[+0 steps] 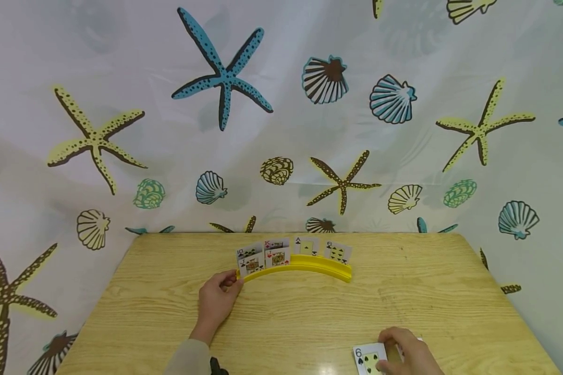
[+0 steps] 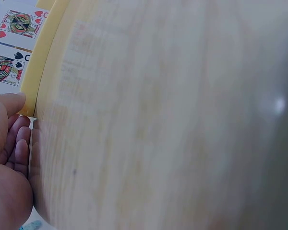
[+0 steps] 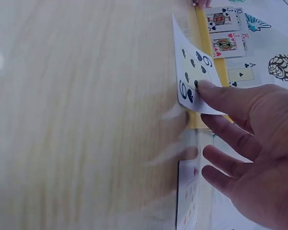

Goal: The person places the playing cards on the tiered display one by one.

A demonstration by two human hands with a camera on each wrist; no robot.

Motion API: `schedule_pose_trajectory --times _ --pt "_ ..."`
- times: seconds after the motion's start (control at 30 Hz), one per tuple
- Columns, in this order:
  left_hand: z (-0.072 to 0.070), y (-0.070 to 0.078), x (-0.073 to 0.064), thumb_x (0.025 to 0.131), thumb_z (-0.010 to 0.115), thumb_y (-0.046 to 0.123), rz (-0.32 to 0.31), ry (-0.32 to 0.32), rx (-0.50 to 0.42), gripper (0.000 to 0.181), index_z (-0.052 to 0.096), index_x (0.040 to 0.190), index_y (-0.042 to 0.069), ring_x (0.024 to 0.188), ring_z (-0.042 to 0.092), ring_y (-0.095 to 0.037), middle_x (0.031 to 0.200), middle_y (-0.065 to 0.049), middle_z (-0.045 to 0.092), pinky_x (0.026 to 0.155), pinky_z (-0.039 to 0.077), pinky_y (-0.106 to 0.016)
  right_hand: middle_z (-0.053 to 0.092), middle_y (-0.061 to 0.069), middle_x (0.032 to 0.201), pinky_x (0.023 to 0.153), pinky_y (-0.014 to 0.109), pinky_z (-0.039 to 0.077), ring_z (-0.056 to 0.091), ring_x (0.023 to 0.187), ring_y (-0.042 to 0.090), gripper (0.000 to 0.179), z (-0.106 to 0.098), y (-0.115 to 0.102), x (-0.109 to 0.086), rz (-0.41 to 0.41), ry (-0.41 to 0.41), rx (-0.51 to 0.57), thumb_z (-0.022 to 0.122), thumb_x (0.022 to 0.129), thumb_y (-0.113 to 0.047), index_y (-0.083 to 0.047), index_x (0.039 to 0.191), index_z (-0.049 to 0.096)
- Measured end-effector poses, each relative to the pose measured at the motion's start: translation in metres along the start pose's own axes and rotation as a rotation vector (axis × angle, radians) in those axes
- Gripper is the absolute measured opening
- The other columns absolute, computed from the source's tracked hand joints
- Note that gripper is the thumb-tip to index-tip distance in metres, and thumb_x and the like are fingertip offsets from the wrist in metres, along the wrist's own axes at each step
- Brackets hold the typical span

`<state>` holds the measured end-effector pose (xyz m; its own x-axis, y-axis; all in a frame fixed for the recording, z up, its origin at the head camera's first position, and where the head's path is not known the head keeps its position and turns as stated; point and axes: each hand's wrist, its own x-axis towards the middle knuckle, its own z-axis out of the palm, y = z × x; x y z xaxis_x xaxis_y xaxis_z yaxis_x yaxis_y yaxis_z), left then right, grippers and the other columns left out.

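A curved yellow card holder (image 1: 305, 263) stands on the table with several playing cards upright in it. At its left end, my left hand (image 1: 218, 298) grips the holder between thumb and curled fingers. Closest to that hand are a jack of spades (image 1: 252, 265) and a jack of hearts (image 1: 278, 257). My right hand (image 1: 405, 350) pinches a six of spades (image 3: 194, 74), thumb on its face; the card bows and stands tilted above the tabletop. Below that hand, in the right wrist view, lies a card with red pips (image 3: 186, 196), mostly hidden in the head view.
The wooden table (image 1: 169, 312) runs back to a hanging cloth (image 1: 281, 130) printed with starfish and shells. Further right in the holder stand an ace (image 1: 306, 246) and a black six (image 1: 337, 253).
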<state>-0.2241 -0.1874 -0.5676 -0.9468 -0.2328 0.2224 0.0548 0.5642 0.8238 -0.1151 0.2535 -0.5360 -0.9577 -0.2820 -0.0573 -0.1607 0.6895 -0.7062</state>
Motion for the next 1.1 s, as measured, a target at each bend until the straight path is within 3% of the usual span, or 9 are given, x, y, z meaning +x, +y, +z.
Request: schedule_pose_trajectory --times 0.07,0.13,0.3,0.57,0.87,1.1 --pt "0.000 0.000 0.000 0.096 0.078 0.016 0.004 0.004 0.004 0.031 0.076 0.124 0.001 0.094 0.071 -0.025 0.107 -0.012 0.077 0.082 0.056 -0.032 0.070 -0.002 0.105 0.074 0.025 0.048 0.061 0.091 0.003 0.037 -0.002 -0.002 0.000 0.010 -0.015 0.042 0.087 0.088 -0.024 -0.012 0.116 0.067" --pt "0.000 0.000 0.000 0.096 0.078 0.016 -0.001 0.001 0.004 0.031 0.076 0.124 0.001 0.095 0.070 -0.025 0.107 -0.012 0.077 0.082 0.056 -0.032 0.072 0.000 0.103 0.072 0.024 0.047 0.061 0.088 -0.001 0.032 -0.003 -0.004 0.001 0.006 -0.037 0.104 0.082 0.092 -0.021 -0.010 0.117 0.066" --pt "0.000 -0.001 0.002 0.098 0.076 0.017 -0.019 -0.023 0.003 0.033 0.074 0.128 0.002 0.098 0.070 -0.026 0.110 -0.013 0.077 0.086 0.056 -0.034 0.074 0.004 0.104 0.076 0.024 0.055 0.067 0.089 0.001 0.029 -0.005 -0.011 0.005 0.009 -0.043 0.203 0.076 0.097 -0.018 -0.006 0.121 0.065" --pt "0.000 0.000 0.001 0.097 0.077 0.016 -0.011 -0.009 0.008 0.032 0.075 0.126 0.001 0.096 0.070 -0.025 0.109 -0.012 0.077 0.084 0.055 -0.032 0.073 0.002 0.104 0.080 0.023 0.055 0.066 0.092 0.003 0.022 -0.013 -0.029 0.013 0.057 0.010 0.205 0.075 0.098 -0.018 -0.009 0.118 0.069" --pt "0.000 0.003 0.000 0.096 0.078 0.014 -0.009 0.004 -0.001 0.031 0.076 0.125 0.001 0.096 0.071 -0.026 0.108 -0.013 0.078 0.084 0.056 -0.032 0.075 0.000 0.100 0.076 0.023 0.058 0.067 0.091 0.004 0.010 -0.016 -0.048 0.034 -0.018 0.125 0.193 0.076 0.097 -0.015 -0.012 0.106 0.072" --pt "0.000 0.003 -0.001 0.096 0.078 0.015 -0.010 0.006 0.005 0.031 0.076 0.125 0.002 0.095 0.070 -0.024 0.108 -0.012 0.078 0.084 0.056 -0.031 0.074 0.002 0.101 0.076 0.023 0.060 0.069 0.092 0.009 0.007 -0.011 -0.060 0.058 -0.099 0.158 0.242 0.074 0.100 -0.015 -0.011 0.105 0.071"
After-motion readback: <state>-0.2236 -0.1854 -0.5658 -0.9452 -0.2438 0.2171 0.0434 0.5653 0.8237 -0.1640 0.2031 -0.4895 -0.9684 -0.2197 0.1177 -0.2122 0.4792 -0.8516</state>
